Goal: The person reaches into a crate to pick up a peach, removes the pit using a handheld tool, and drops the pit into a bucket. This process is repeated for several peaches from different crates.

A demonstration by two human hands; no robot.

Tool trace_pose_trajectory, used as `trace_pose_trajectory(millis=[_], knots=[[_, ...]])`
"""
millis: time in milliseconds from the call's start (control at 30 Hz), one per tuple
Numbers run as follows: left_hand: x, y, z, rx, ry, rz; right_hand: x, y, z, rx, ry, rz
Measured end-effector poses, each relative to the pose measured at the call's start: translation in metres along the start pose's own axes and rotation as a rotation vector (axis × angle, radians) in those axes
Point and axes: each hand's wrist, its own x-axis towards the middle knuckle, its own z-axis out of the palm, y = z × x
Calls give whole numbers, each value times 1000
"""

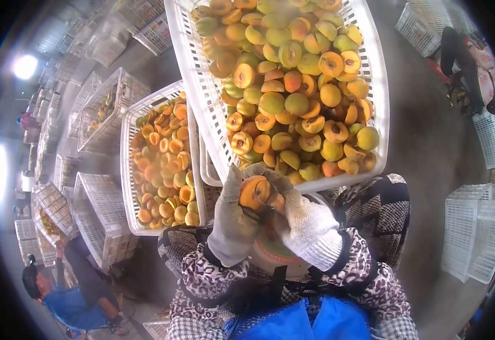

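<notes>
My gloved left hand is closed around a peach half, whose cut orange face with a brown hollow is turned up. My gloved right hand is closed right against the fruit's right side. Something small and dark shows between its fingers and the cut face, too blurred to name. Just beyond both hands, a large white crate tilts toward me, filled with halved yellow-green peaches. Below my hands a round pale bucket shows partly between my knees; my hands hide most of it.
To the left stands a second white crate with pitted orange halves. More crates are stacked farther left, and others stand at the right. A person in blue sits lower left; another person is at upper right.
</notes>
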Motion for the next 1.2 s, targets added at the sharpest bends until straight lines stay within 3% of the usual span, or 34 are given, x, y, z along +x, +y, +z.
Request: trace_pose_trajectory(millis=[133, 200, 233, 300, 333, 400, 433, 633, 700, 733, 800, 833, 900, 933, 1000, 1033, 1133, 1200], knots=[[0, -10, -7, 276, -28, 182, 5, -14, -3, -99, -222, 73], [-1, -6, 3, -64, 24, -24, 2, -19, 5, -342, -296, 118], [-3, -7, 5, -65, 24, -23, 1, -19, 8, -343, -297, 117], [-7, -9, 5, 144, -85, 183, -2, -17, 14, -401, -253, 88], [-4, -8, -2, 144, -85, 183, -1, -17, 13, -401, -253, 88], [4, -5, -20, -62, 5, -61, 1, -16, 8, -302, -279, 105], [4, -8, -21, -63, 6, -64, 1, -17, 7, -302, -280, 107], [6, -19, -29, 380, 115, 144, 1, -19, 3, -367, -268, 94], [10, -22, -33, 842, 88, 338, -1, -18, 1, -403, -290, 50], [9, -22, -30, 842, 86, 333, 0, -18, 1, -403, -291, 55], [7, -21, -23, 1085, -78, 480, 1, -20, 3, -162, -392, 246], [7, -21, -22, 1084, -79, 476, -2, -16, 6, -161, -394, 250], [9, -20, -20, 347, 116, 18, -6, -8, 9, 23, -422, 232], [7, -20, -19, 349, 116, 16, -5, -7, 4, 24, -421, 234], [3, -17, -16, 408, 32, 20, 4, -8, -15, 830, -657, 449], [2, -15, -12, 411, 32, 17, 11, -13, -27, 992, -793, 646], [1, -9, -6, 343, 31, -57, 10, -4, -25, 1191, -870, 776], [5, -16, -18, 544, -172, 172, 9, -2, -21, 1079, -876, 689]])
